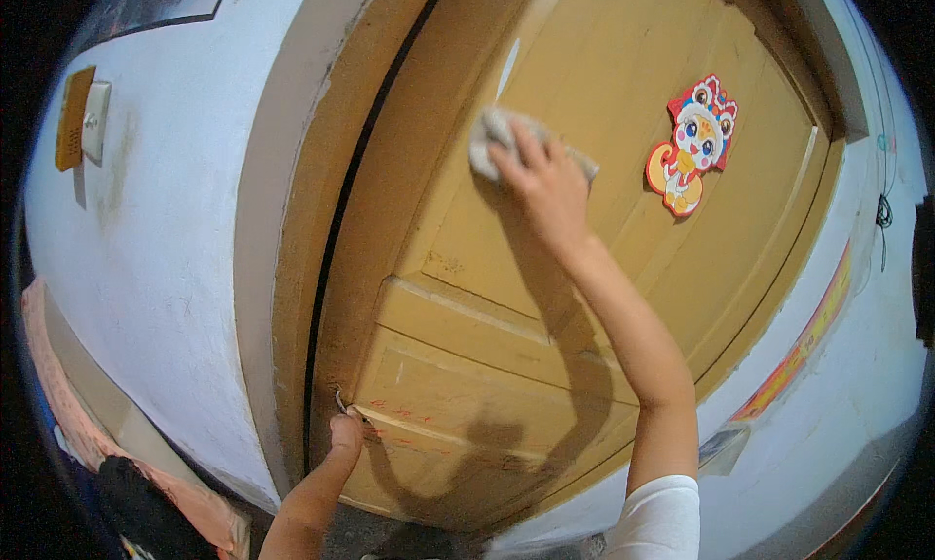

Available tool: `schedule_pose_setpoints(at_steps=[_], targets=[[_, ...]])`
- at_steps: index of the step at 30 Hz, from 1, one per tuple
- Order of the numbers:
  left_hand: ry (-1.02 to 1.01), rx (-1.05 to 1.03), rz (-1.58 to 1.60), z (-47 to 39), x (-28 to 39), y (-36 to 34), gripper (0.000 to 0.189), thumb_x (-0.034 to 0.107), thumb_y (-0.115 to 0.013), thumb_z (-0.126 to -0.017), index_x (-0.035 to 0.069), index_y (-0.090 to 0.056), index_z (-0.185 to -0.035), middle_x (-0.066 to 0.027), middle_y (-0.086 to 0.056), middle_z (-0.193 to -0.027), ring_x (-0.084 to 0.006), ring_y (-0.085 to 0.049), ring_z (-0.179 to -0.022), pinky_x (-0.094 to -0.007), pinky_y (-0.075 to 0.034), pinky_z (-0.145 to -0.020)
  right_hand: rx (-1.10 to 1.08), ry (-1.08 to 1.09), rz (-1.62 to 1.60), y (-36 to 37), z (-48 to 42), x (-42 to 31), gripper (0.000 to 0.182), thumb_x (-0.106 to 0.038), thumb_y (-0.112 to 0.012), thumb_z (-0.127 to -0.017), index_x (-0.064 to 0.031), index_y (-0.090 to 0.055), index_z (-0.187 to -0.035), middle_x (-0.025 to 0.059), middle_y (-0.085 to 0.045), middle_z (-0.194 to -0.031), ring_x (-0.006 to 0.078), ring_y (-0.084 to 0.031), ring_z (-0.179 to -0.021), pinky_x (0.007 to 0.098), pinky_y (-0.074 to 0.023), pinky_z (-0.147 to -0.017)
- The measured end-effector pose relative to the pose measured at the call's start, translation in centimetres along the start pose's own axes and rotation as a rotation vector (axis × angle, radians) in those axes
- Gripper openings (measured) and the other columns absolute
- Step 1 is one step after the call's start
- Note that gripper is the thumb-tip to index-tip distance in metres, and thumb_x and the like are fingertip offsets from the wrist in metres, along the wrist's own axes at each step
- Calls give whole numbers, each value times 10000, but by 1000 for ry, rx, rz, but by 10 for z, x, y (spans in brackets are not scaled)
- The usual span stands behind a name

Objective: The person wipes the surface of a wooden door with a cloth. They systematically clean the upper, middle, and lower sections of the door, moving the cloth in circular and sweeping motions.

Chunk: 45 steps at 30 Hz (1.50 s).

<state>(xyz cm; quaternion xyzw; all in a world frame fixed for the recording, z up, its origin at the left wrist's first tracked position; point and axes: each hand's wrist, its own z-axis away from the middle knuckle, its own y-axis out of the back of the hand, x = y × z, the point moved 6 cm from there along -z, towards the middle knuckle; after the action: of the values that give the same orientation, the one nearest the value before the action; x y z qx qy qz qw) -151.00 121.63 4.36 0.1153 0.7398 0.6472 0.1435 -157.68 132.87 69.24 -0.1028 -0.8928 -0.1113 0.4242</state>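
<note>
A yellow-brown wooden panel door [475,224] stands before me. My right hand [548,187] presses a crumpled pale grey cloth [491,147] on its upper panel, fingers spread over the top of the cloth. Lower down, at the door's left edge, my left hand [346,430] grips a small metal door handle [340,399]; the fingers hide most of it. Red scribbled marks [402,412] show on the panel beside that hand. Right of the cloth, a colourful lion-dance cartoon decoration [694,147] is fixed to the door.
The door frame [314,217] runs up the left side, with a white wall [168,217] beyond it. That wall carries a light switch [96,122]. Pinkish fabric [197,509] and a black item [142,509] lie at lower left. A red-and-yellow paper strip [796,348] hangs on the right wall.
</note>
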Motion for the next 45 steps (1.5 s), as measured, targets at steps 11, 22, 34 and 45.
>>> schedule_pose_setpoints(at_steps=[11,22,34,45], targets=[[20,-38,-37,8,0,7,423,170,-576,-905,3,-491,-1284,-57,-647,-958,-207,-649,-784,-337,-384,-513,142,-246,210,7,-185,169,409,-134,-582,-829,-213,-641,-1226,120,-566,-1275,376,-598,-1028,479,-516,-871],[138,-10,108,-9,-18,-21,473,194,-603,-876,15,-502,-1303,9,-645,-816,-141,-633,-635,-331,-361,-439,135,-129,129,-1,-122,54,167,-185,-609,-823,-145,-692,-962,112,-580,-1164,323,-576,-1053,444,-542,-736],[122,-31,140,-23,-10,-19,452,309,-619,-886,4,-535,-1209,51,-583,-708,-138,-614,-608,-324,-351,-420,85,118,47,1,-25,-64,267,-187,-611,-783,-131,-676,-1036,89,-541,-1303,245,-535,-991,326,-451,-630],[128,-55,369,-10,-3,-18,402,227,-585,-892,29,-525,-1237,18,-624,-781,-164,-643,-680,-338,-372,-460,107,-158,192,-60,-209,68,286,-228,-521,-943,-200,-663,-1190,156,-612,-1090,311,-588,-905,440,-510,-641]])
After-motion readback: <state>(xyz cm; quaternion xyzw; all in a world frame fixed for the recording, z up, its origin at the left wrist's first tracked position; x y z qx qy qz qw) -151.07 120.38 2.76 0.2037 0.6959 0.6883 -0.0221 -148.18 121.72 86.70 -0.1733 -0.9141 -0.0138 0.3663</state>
